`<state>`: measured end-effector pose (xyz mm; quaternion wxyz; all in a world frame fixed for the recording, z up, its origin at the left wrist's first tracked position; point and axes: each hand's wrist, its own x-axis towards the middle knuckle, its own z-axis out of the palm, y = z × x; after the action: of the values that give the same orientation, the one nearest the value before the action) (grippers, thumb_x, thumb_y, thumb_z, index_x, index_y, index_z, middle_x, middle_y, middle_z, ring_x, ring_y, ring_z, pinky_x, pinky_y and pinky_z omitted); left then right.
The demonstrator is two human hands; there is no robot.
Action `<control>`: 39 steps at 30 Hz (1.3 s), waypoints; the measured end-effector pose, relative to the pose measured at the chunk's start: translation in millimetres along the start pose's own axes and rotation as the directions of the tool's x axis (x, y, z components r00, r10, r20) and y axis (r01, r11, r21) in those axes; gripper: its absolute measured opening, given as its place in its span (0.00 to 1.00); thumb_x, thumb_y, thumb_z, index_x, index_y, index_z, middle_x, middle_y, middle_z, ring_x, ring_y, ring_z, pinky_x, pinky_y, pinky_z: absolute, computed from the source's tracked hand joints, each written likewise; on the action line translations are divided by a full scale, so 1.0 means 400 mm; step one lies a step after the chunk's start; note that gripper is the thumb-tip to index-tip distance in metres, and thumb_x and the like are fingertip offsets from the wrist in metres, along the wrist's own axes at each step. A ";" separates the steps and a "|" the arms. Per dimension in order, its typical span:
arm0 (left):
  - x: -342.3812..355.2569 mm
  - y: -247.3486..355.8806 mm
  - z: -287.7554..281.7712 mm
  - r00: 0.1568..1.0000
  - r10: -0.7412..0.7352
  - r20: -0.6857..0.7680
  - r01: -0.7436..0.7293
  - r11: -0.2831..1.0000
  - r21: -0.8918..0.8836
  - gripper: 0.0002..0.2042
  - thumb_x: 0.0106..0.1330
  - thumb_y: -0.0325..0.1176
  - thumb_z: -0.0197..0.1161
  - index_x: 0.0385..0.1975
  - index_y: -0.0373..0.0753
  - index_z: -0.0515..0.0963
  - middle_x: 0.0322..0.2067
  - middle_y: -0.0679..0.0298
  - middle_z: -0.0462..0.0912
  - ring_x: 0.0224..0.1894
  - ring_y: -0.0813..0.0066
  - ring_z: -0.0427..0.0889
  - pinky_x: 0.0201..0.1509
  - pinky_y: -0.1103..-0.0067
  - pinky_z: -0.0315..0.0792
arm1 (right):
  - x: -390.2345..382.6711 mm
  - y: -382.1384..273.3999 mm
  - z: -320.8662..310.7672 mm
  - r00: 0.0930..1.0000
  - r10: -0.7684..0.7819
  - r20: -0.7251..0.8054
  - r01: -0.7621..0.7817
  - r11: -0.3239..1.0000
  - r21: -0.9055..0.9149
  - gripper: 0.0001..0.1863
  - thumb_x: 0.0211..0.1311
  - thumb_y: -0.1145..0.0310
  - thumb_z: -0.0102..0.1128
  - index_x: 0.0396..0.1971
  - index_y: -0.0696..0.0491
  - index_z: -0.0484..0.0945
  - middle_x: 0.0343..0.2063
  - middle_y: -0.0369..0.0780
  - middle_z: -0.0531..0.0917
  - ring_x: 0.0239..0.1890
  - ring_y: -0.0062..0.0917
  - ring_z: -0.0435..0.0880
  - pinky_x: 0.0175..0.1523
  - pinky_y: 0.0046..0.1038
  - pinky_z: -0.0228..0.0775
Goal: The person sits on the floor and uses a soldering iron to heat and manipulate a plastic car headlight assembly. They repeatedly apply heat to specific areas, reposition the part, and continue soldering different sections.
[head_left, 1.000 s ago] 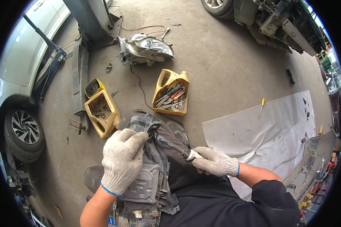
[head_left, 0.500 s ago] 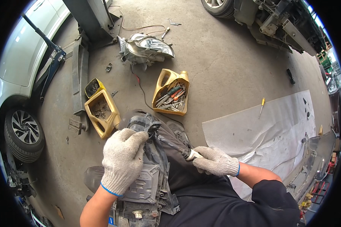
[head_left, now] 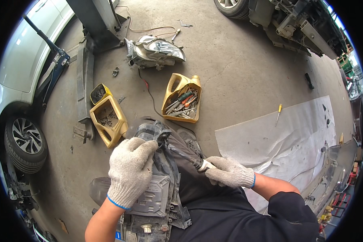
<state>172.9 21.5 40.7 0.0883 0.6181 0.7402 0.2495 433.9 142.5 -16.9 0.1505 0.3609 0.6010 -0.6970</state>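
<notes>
A dirty dark plastic assembly (head_left: 176, 189) with a grey metal plate (head_left: 151, 195) lies across my legs. My gloved left hand (head_left: 131, 167) is closed on its upper part, near a black bracket. My gloved right hand (head_left: 228, 172) is closed around the pale handle (head_left: 206, 165) of a tool, whose dark shaft (head_left: 180, 154) reaches up-left to the assembly by my left hand; its tip is hidden. Beyond them a cut yellow jug (head_left: 196, 109) holds tools; two more yellow containers (head_left: 121, 117) (head_left: 107, 92) with small parts stand to the left.
A loose headlamp (head_left: 161, 50) lies ahead by a cable. A car wheel (head_left: 26, 143), jack (head_left: 54, 60) and lift post (head_left: 90, 18) are at left. A partly stripped car (head_left: 290, 30) is upper right. A white sheet (head_left: 266, 137) with a screwdriver (head_left: 278, 113) lies right.
</notes>
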 end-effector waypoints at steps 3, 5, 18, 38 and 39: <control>0.002 0.000 0.000 1.000 -0.001 0.005 0.001 1.000 -0.003 0.08 0.59 0.22 0.70 0.38 0.37 0.87 0.34 0.55 0.86 0.38 0.52 0.86 0.45 0.65 0.78 | 0.004 0.006 -0.001 1.000 0.017 0.016 -0.017 1.000 0.004 0.20 0.73 0.56 0.57 0.54 0.56 0.79 0.25 0.37 0.84 0.25 0.20 0.82 0.34 0.28 0.76; 0.002 -0.001 0.000 1.000 0.003 0.002 -0.003 1.000 -0.002 0.08 0.59 0.22 0.70 0.38 0.37 0.87 0.34 0.55 0.86 0.38 0.52 0.86 0.45 0.65 0.78 | 0.004 0.007 -0.002 1.000 0.006 0.019 -0.006 1.000 0.007 0.21 0.73 0.56 0.57 0.54 0.56 0.79 0.25 0.37 0.84 0.25 0.20 0.82 0.34 0.28 0.76; 0.002 -0.002 0.003 1.000 0.028 -0.007 -0.028 0.999 0.028 0.09 0.59 0.22 0.70 0.39 0.38 0.87 0.34 0.55 0.86 0.38 0.51 0.85 0.44 0.64 0.78 | 0.002 -0.004 -0.003 0.998 0.051 0.026 -0.051 0.999 0.004 0.21 0.73 0.55 0.57 0.55 0.55 0.79 0.26 0.37 0.83 0.25 0.20 0.81 0.33 0.27 0.76; 0.007 0.007 -0.002 1.000 0.020 0.021 -0.022 0.998 0.060 0.10 0.58 0.22 0.70 0.39 0.38 0.87 0.34 0.55 0.85 0.39 0.51 0.85 0.45 0.63 0.78 | 0.010 0.019 -0.013 0.991 0.074 0.109 -0.085 0.992 0.098 0.21 0.75 0.54 0.55 0.59 0.52 0.78 0.27 0.34 0.82 0.24 0.16 0.78 0.30 0.23 0.73; 0.007 0.006 -0.002 1.000 0.022 0.020 -0.023 0.998 0.059 0.10 0.58 0.22 0.70 0.39 0.38 0.87 0.34 0.55 0.85 0.39 0.51 0.85 0.45 0.63 0.78 | 0.011 0.021 -0.013 0.991 0.072 0.117 -0.085 0.991 0.108 0.21 0.75 0.54 0.55 0.59 0.52 0.78 0.27 0.34 0.81 0.24 0.16 0.78 0.30 0.22 0.72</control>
<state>174.2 24.4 43.0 0.0744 0.6312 0.7393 0.2223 438.0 146.5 -26.3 0.1910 0.3522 0.5366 -0.7427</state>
